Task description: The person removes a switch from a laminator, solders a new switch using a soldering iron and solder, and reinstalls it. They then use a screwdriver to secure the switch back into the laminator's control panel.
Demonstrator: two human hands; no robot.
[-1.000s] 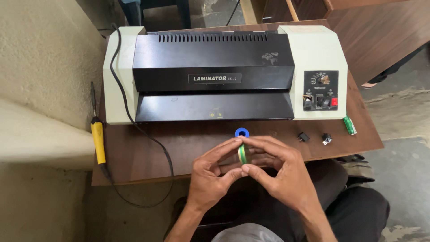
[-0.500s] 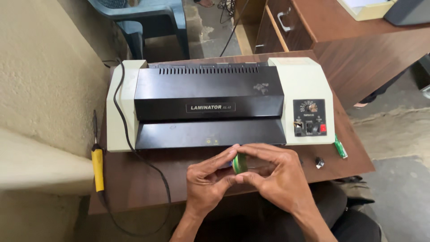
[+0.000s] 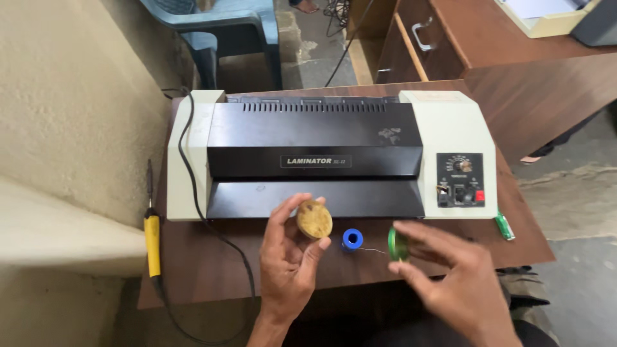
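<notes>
Far left, a yellow-handled iron [image 3: 152,236] lies along the table [image 3: 212,270] edge, tip pointing away from the person, beside the beige wall. A black cord [image 3: 212,231] runs down the laminator's left side & curls off the front of the table. The laminator [image 3: 331,154], black centre w/ cream ends, sits across the back of the table; its control panel is at the right end.

Left hand [image 3: 289,257] is raised in front of the laminator, thumb & fingers pinched round a small round tin [image 3: 314,219], open face tilted up, showing brownish-yellow stuff inside, prob. flux paste, though it's too small to be sure. Tin is off the table, held just in front of the laminator's front lip.

Just right of it, a blue spool [image 3: 352,239] stands on the table, a thin wire trailing right from it.

Right hand [image 3: 450,283] grips a green lid [image 3: 397,245] on edge betw. fingertips, near the spool, apart from the tin.

Further right, a small green item [image 3: 504,226] lies by the laminator's right corner.
</notes>
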